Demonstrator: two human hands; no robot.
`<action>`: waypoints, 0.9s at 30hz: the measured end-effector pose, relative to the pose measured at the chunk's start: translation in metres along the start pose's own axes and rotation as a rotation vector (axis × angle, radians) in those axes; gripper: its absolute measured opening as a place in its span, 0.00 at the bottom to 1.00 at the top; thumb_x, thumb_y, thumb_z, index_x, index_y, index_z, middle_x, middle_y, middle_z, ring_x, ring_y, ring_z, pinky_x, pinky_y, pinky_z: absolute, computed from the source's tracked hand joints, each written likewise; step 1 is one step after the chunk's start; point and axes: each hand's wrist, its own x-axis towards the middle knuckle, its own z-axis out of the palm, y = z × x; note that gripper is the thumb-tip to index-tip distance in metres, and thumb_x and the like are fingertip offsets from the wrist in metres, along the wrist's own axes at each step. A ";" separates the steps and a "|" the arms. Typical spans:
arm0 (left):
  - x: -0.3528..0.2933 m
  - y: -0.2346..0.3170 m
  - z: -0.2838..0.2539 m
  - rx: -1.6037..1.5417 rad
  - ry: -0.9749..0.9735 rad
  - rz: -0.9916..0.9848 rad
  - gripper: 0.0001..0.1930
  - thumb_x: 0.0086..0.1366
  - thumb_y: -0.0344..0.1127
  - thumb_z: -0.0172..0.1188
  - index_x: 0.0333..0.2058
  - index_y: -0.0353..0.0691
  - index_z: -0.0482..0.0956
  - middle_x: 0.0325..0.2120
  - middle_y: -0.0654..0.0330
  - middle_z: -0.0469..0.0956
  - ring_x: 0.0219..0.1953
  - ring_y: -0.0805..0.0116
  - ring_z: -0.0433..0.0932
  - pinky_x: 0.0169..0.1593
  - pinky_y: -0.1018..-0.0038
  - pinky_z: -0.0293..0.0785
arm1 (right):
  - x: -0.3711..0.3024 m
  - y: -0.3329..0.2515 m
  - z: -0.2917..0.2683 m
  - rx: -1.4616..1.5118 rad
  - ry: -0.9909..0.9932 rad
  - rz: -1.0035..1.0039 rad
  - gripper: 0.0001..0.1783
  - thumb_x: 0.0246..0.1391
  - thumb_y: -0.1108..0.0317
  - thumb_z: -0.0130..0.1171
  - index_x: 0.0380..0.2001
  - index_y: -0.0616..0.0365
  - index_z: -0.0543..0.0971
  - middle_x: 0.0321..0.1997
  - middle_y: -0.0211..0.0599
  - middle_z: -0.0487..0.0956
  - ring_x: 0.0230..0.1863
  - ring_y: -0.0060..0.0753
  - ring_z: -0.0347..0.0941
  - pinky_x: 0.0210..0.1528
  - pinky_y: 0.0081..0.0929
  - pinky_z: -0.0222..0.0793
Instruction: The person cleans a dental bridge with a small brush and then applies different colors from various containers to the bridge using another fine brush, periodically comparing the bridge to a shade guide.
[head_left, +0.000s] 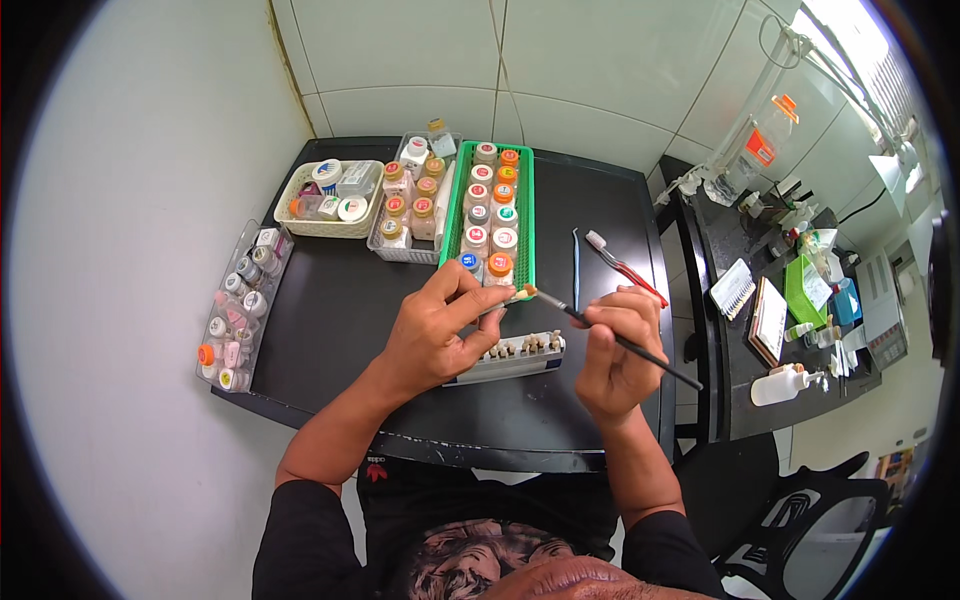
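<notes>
My left hand point(445, 320) pinches a small cream, tooth-shaped tab point(521, 294) between thumb and fingers, over the front end of a green basket. My right hand point(622, 350) grips a thin paintbrush point(640, 352) with a dark handle like a pen. Its brown bristle tip meets the tab or lies right beside it; I cannot tell which. Just below the hands, a white shade guide point(515, 365) holds a row of small tooth-coloured tabs, partly hidden by my left hand.
The green basket point(533, 200) holds several capped bottles. Left of it stand a clear bin point(400, 254), a cream basket point(330, 228) and a clear tray point(262, 320) of small jars. A blue stick tool point(576, 262) and a red toothbrush point(640, 280) lie right. A cluttered side table point(735, 330) adjoins.
</notes>
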 end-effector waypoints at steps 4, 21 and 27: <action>0.000 0.000 0.000 0.006 -0.013 -0.010 0.23 0.57 0.20 0.74 0.53 0.43 0.92 0.31 0.63 0.75 0.30 0.71 0.75 0.31 0.72 0.74 | -0.001 -0.002 0.000 0.049 -0.016 0.012 0.04 0.67 0.73 0.67 0.38 0.62 0.85 0.31 0.37 0.86 0.38 0.41 0.82 0.57 0.49 0.74; 0.000 -0.002 0.002 -0.045 0.003 -0.041 0.20 0.59 0.21 0.74 0.51 0.41 0.92 0.31 0.63 0.75 0.29 0.74 0.75 0.29 0.75 0.74 | -0.001 0.003 -0.003 0.030 0.069 0.070 0.03 0.67 0.74 0.66 0.37 0.64 0.85 0.29 0.39 0.85 0.36 0.42 0.77 0.51 0.44 0.74; 0.004 0.009 -0.005 -0.171 -0.039 -0.163 0.15 0.63 0.23 0.71 0.48 0.39 0.93 0.31 0.63 0.76 0.27 0.78 0.74 0.28 0.78 0.71 | -0.007 0.004 -0.001 0.048 0.045 0.090 0.08 0.71 0.69 0.64 0.38 0.63 0.84 0.30 0.39 0.86 0.36 0.40 0.78 0.49 0.44 0.74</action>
